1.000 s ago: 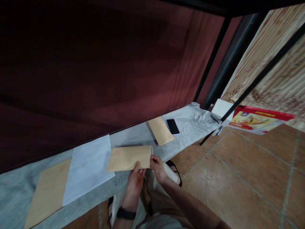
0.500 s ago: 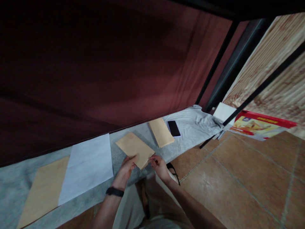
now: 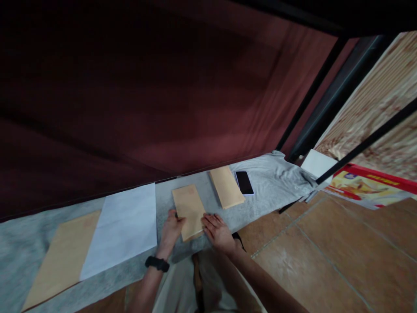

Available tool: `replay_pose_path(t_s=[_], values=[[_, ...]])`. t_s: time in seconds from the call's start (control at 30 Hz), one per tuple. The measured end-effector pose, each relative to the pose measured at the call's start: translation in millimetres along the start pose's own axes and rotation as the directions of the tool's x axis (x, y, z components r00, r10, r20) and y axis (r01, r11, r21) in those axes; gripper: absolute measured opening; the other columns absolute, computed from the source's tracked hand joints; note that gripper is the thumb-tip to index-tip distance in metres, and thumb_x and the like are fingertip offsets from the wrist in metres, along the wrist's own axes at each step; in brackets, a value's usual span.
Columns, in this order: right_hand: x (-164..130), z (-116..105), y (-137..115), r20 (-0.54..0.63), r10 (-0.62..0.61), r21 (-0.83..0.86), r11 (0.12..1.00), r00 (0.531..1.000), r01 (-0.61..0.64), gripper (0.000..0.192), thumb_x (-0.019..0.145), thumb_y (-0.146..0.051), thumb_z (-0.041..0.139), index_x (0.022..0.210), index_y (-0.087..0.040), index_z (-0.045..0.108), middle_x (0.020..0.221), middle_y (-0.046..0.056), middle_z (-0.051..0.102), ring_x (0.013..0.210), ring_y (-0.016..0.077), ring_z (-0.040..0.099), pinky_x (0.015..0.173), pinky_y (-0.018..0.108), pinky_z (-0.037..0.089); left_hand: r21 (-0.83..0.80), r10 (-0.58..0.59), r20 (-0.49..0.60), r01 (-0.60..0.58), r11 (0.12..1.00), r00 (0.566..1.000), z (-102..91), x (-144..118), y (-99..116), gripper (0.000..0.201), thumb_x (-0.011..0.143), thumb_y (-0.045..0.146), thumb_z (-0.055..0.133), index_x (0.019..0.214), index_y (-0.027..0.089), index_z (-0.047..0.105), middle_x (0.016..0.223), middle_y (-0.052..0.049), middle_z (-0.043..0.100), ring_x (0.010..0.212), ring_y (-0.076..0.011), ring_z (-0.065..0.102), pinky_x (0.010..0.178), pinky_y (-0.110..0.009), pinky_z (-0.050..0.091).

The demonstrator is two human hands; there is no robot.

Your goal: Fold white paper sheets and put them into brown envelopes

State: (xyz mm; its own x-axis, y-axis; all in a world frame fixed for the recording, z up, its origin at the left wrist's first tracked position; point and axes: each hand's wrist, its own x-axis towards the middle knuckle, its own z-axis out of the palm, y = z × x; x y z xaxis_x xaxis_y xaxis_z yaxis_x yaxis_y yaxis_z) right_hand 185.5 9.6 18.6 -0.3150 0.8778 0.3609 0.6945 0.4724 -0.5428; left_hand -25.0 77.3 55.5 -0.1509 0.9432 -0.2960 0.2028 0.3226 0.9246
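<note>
1. Brown paper, a small envelope (image 3: pixel 190 210), lies flat on the grey cloth-covered table (image 3: pixel 195 191), pressed at its near end by both hands.
2. The left hand (image 3: pixel 172 227) rests on its left edge, fingers spread and flat, nothing clasped.
3. The right hand (image 3: pixel 217 231) lies open on its lower right corner.
4. A second envelope (image 3: pixel 227 192) lies just right, then a phone (image 3: pixel 244 182).
5. A white sheet (image 3: pixel 124 226) lies to the left.

Both hands, left hand (image 3: pixel 171 229) and right hand (image 3: pixel 217 231), apparently press a brown envelope (image 3: pixel 189 210) flat.
</note>
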Motion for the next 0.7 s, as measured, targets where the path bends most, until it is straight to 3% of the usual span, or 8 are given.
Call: replay_pose_path(t_s=[0.07,0.1,0.17,0.23,0.3,0.4,0.57,0.7], values=[[-1,4,1,-0.003,0.009,-0.028,1.0,1.0,-0.01,0.044,0.101,-0.025,0.049,0.145,-0.024,0.053,0.145,0.01,0.057,0.133,0.0249,0.054,0.119,0.049,0.034,0.289,0.239,-0.097,-0.203,0.936,0.966,9.5,-3,0,0.048,0.083,0.021,0.06,0.13,0.013,0.053,0.123,-0.018,0.066,0.122,-0.0305,0.06,0.1,-0.045,0.048],[-2,5,1,-0.008,0.014,-0.038,0.999,1.0,-0.014,0.044,0.101,-0.025,0.049,0.145,-0.024,0.053,0.145,0.01,0.058,0.133,0.0251,0.054,0.119,0.049,0.034,0.443,0.398,-0.083,-0.324,0.836,0.914,17.0,-4,0,0.048,0.089,0.024,0.054,0.135,0.012,0.052,0.134,-0.02,0.06,0.13,-0.0307,0.054,0.107,-0.047,0.044],[-2,7,0,-0.015,0.014,-0.049,0.999,1.0,-0.015,0.044,0.101,-0.024,0.049,0.144,-0.024,0.054,0.145,0.009,0.058,0.133,0.0256,0.054,0.119,0.049,0.034,0.627,0.603,0.124,-0.533,0.568,0.788,35.5,-3,-1,0.049,0.094,0.026,0.045,0.141,0.012,0.05,0.15,-0.019,0.05,0.143,-0.0294,0.041,0.117,-0.049,0.033],[-3,8,0,-0.02,0.008,-0.047,0.999,1.0,-0.009,0.045,0.1,-0.023,0.05,0.145,-0.023,0.053,0.143,0.01,0.059,0.133,0.026,0.054,0.119,0.05,0.034,0.658,0.622,0.303,-0.631,0.411,0.722,54.3,4,-3,0.051,0.097,0.028,0.042,0.146,0.016,0.048,0.158,-0.014,0.042,0.15,-0.0279,0.03,0.123,-0.05,0.023],[-3,7,-2,-0.023,0.009,-0.043,0.999,1.0,-0.01,0.046,0.099,-0.022,0.05,0.145,-0.022,0.053,0.142,0.011,0.06,0.132,0.0259,0.054,0.119,0.05,0.035,0.677,0.588,0.378,-0.647,0.351,0.715,68.1,15,-6,0.052,0.098,0.033,0.04,0.148,0.019,0.047,0.16,-0.011,0.039,0.153,-0.0272,0.025,0.125,-0.051,0.017],[-2,5,-4,-0.016,0.019,-0.061,0.998,1.0,-0.02,0.047,0.099,-0.023,0.05,0.146,-0.021,0.051,0.143,0.01,0.059,0.134,0.0248,0.053,0.119,0.048,0.035,0.72,0.568,0.386,-0.622,0.307,0.727,74.7,34,-9,0.054,0.1,0.038,0.036,0.15,0.018,0.044,0.161,-0.011,0.038,0.153,-0.026,0.023,0.125,-0.05,0.013],[-1,2,-8,-0.037,0.031,-0.117,0.993,0.999,-0.035,0.043,0.099,-0.02,0.047,0.141,-0.02,0.055,0.142,0.007,0.06,0.132,0.0207,0.054,0.12,0.044,0.034,0.798,0.578,0.353,-0.559,0.224,0.736,64.9,66,-7,0.06,0.101,0.043,0.031,0.153,0.013,0.039,0.162,-0.012,0.036,0.153,-0.0241,0.025,0.126,-0.046,0.014],[-1,2,-9,-0.041,0.014,-0.148,0.989,0.999,-0.02,0.041,0.099,-0.02,0.048,0.14,-0.02,0.056,0.141,0.007,0.061,0.131,0.0195,0.055,0.12,0.041,0.035,0.836,0.558,0.313,-0.502,0.222,0.769,55.6,88,-2,0.063,0.101,0.046,0.028,0.154,0.012,0.037,0.16,-0.013,0.039,0.151,-0.0258,0.03,0.125,-0.046,0.018]])
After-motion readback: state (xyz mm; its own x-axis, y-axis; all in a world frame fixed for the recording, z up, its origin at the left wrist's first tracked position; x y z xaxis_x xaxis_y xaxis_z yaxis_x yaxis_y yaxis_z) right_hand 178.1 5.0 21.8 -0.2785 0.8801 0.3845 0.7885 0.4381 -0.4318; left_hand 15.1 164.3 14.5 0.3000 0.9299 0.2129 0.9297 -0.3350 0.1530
